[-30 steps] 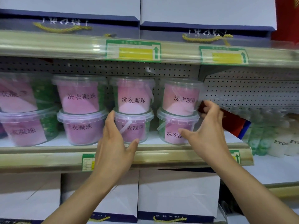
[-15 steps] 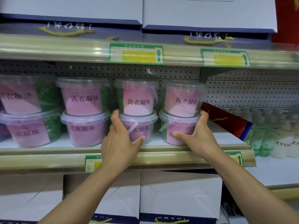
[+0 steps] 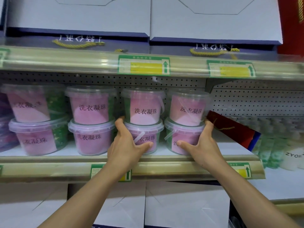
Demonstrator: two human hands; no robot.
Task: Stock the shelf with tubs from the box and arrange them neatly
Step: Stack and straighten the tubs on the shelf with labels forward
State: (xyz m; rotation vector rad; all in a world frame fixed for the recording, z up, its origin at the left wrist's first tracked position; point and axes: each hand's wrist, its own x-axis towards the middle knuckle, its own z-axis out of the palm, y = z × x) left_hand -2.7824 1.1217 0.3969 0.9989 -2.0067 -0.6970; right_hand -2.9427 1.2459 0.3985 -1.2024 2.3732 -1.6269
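Clear tubs with pink labels stand two high in several stacks on the middle shelf [image 3: 79,159]. My left hand [image 3: 126,145] wraps the left side and front of the lower tub [image 3: 148,134] in the third stack. My right hand [image 3: 200,145] wraps the right side and front of the lower tub [image 3: 182,137] in the rightmost stack. An upper tub [image 3: 143,107] and another upper tub [image 3: 187,107] sit on these two. The box of tubs is not in view.
A red gift bag [image 3: 230,125] lies right of the stacks, close to my right hand. Bottles [image 3: 279,150] stand further right. White and blue gift boxes [image 3: 77,15] fill the shelf above and the shelf below. Price tags [image 3: 143,66] line the shelf edges.
My right hand dropped from the upper right tub to the lower one and closed around it. My left hand slid further around its lower tub. The view moved closer and tilted up.
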